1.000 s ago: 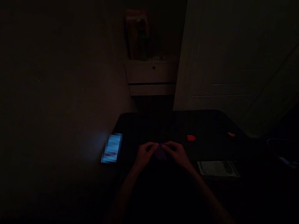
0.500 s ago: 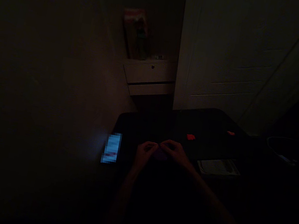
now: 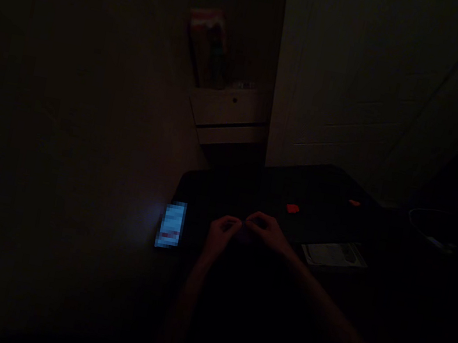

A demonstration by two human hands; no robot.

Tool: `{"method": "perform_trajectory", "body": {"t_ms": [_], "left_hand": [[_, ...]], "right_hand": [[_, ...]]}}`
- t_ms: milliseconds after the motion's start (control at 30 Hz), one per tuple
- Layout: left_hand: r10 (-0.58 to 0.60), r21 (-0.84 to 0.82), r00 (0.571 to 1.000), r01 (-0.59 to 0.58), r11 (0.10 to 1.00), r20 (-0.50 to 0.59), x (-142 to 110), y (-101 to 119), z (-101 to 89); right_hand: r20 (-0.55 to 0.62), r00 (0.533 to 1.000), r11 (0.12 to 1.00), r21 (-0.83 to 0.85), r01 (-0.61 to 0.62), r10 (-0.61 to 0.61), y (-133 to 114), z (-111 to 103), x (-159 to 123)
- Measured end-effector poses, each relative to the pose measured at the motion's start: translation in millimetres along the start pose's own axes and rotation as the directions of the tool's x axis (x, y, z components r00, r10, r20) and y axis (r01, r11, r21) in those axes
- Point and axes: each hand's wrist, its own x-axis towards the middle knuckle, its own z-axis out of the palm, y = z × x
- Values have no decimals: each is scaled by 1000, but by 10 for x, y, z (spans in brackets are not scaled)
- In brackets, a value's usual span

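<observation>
In the dim head view, both hands meet over the near part of a dark table [image 3: 243,189]. Between them is a thin, dark purple piece [image 3: 245,234] that looks like paper, though its shape is barely visible. My left hand [image 3: 221,234] is closed, thumb and fingertips pinching the piece's left side. On the opposite side my right hand [image 3: 266,231] pinches it the same way. Just past the right hand lies a small orange-red piece [image 3: 292,209], and a second orange-red piece [image 3: 354,203] rests farther right.
A lit phone screen [image 3: 171,225], blurred out, is by the wall on the left. A flat pale packet or booklet [image 3: 333,255] lies right of my right forearm. Behind the table are a drawer unit [image 3: 230,114] and a pale door or panel [image 3: 341,85]. A dark rounded rim [image 3: 417,225] shows at right.
The picture has grown darker, and the purple piece shows less. Both hands keep their pinch in almost the same place.
</observation>
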Motion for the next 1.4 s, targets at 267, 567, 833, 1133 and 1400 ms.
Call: {"method": "perform_trajectory", "body": {"t_ms": [267,567,833,1133,1400], "left_hand": [[27,68,999,-28,997,17,2,-20,38],[47,78,998,-51,996,43,-13,-38,31],[45,95,997,-52,994,69,-22,-54,14],[67,107,988,-83,991,141,-18,-53,-35],[-41,-34,999,41,999,11,34,-73,-39]], "right_hand": [[35,999,1000,26,-3,2,-41,-7,-9],[0,1000,1000,-7,6,-6,-17,-15,-27],[-18,1000,1000,-17,5,-5,8,-9,-23],[-17,1000,1000,-3,2,-2,32,-6,-28],[-85,996,999,32,-23,26,15,-45,-48]]}}
